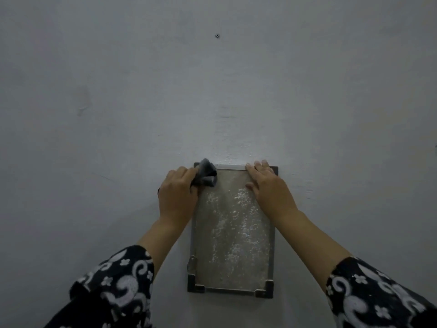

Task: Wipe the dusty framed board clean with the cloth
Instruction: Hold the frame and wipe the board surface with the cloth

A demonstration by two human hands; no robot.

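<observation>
2 bare forearms extend from loose dark sleeves, the left sleeve point(113, 285) and right sleeve point(378, 299) both black and printed with white swirling scrolls and small white flowers. The cuffs end well short of the wrists. Neither the left hand point(177, 195) nor the right hand point(267, 185) shows any visible jewellery.

Wall point(142, 91): pale grey, uneven, lighter whitish patch just above board. Small dark dot point(217, 36) high on wall. Board point(233, 237): grey-beige face, mottled with white powdery speckles; frame silver-grey, corner pieces darker grey. Cloth point(206, 172): dark grey-blue. Sleeves point(113, 287): black with white swirls and small white flowers.
</observation>
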